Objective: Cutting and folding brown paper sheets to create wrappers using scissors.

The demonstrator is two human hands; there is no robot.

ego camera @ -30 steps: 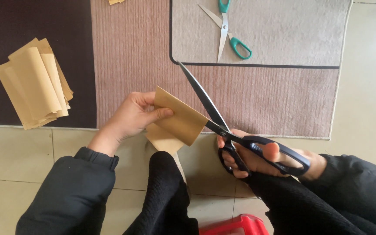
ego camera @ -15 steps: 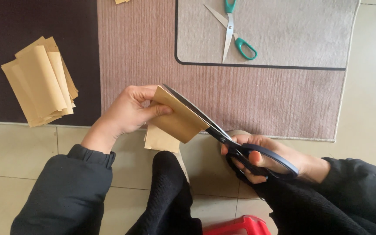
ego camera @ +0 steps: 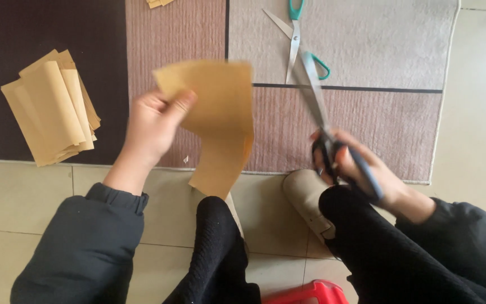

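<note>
The left hand (ego camera: 153, 126) pinches a tan paper sheet (ego camera: 217, 112) by its corner so it hangs free, while the right hand (ego camera: 361, 171) grips black-handled scissors (ego camera: 324, 121), blades up and clear of it.

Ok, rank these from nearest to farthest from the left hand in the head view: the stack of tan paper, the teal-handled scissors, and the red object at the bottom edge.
Measured from the left hand:
1. Stack of tan paper, on the dark mat to the hand's left.
2. Teal-handled scissors, on the grey mat, up and to the right.
3. Red object, at the bottom edge by the legs, farthest.
</note>
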